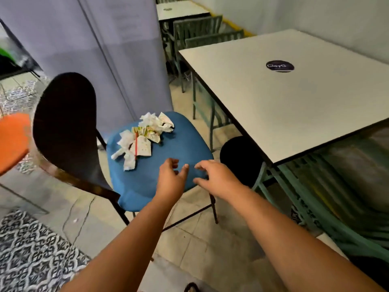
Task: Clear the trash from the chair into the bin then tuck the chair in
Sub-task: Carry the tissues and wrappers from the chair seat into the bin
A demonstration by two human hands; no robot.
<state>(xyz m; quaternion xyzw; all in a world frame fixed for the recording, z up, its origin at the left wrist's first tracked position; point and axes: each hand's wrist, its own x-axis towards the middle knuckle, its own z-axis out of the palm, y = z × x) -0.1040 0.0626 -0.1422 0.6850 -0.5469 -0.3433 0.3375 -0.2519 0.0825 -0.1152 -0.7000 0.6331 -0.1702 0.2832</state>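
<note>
Trash piled on chair; hands, left and right, empty, fingers spread.

Orange seat cut off left; chair back motion-blurred.

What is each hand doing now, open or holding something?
Left hand: open, empty, over the chair seat.
Right hand: open, empty, fingers spread.

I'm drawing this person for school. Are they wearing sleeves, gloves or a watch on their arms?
No. Both forearms are bare as far as the picture shows, with no sleeves. The left hand and right hand have no gloves, and no watch, bracelet or ring shows.
</note>
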